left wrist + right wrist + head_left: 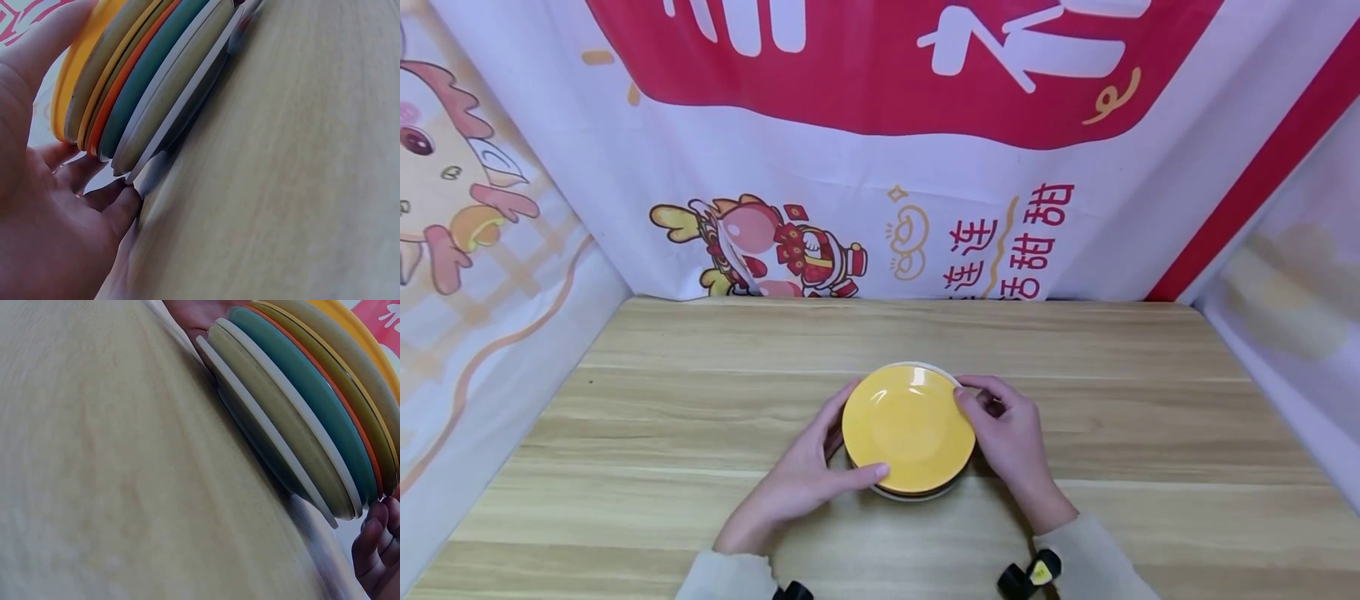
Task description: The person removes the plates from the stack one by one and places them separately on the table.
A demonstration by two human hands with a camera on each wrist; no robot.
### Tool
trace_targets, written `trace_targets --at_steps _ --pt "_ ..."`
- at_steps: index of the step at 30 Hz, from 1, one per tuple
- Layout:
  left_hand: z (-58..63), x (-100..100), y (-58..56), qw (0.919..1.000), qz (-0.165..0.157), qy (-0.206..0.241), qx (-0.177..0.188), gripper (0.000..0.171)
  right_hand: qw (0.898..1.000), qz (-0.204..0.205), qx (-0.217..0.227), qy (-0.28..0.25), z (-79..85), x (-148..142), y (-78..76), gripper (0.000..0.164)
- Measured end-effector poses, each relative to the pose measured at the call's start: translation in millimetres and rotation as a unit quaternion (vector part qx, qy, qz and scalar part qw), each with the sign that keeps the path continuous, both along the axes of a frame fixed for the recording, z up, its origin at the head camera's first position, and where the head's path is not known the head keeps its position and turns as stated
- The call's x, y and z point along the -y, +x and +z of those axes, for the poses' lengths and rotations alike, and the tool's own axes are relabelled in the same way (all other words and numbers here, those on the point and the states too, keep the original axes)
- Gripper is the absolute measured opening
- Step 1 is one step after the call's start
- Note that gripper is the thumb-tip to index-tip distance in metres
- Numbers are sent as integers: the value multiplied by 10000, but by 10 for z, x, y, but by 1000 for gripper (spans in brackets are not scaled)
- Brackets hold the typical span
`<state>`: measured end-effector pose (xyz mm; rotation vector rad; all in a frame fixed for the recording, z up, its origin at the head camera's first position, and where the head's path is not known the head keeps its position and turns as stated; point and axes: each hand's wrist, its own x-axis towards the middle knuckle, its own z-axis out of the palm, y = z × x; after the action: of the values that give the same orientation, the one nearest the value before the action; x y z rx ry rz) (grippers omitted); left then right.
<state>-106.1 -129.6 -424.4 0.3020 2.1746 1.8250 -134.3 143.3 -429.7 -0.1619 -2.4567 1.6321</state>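
A stack of plates stands on the wooden table between both hands, topped by a yellow plate (910,429). From the side, the left wrist view shows rims of several colours, among them a teal plate (153,78), an orange one and white ones near the bottom. My left hand (808,471) grips the stack from the left, thumb over the yellow rim and fingers along the side, lowest fingertips by the bottom plate. On the right, my right hand (1011,429) holds the stack's edge, thumb on the top rim and fingers (369,544) bent beside the lower plates.
The wooden table (662,417) stretches out around the stack. Behind it hangs a white and red printed cloth (880,158), and more printed cloth covers the left side (497,275) and the right side (1292,317). Black straps circle both wrists.
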Motion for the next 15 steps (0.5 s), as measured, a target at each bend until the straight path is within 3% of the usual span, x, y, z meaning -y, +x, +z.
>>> trace_targets --at_steps 8,15 --pt "2 0 3 9998 90 -126 151 109 9999 -48 125 40 5 5 -7 25" --pt "-1 7 -4 9998 -14 -167 46 107 9994 -32 333 -84 15 5 -11 30"
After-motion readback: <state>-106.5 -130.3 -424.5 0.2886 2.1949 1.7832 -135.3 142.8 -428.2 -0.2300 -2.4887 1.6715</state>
